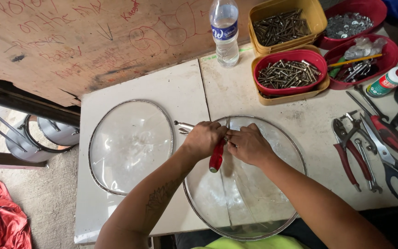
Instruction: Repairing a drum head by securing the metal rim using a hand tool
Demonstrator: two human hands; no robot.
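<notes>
Left hand [204, 138] gripping red-handled pliers [216, 157] – right hand [249, 145] closed, pinching glass lid [254, 203] centre.

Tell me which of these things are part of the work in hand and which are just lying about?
In hand:
left hand
right hand
red-handled tool
glass lid

Lying about:
second glass lid
water bottle
tubs of screws
pliers
glue bottle

Straight beyond the hands [226, 143] stands a clear plastic bottle [224, 32] with a blue-and-white label band [223, 32]. Far off to the right lies a white glue bottle [388, 80], red nozzle, red-and-green label.
</notes>
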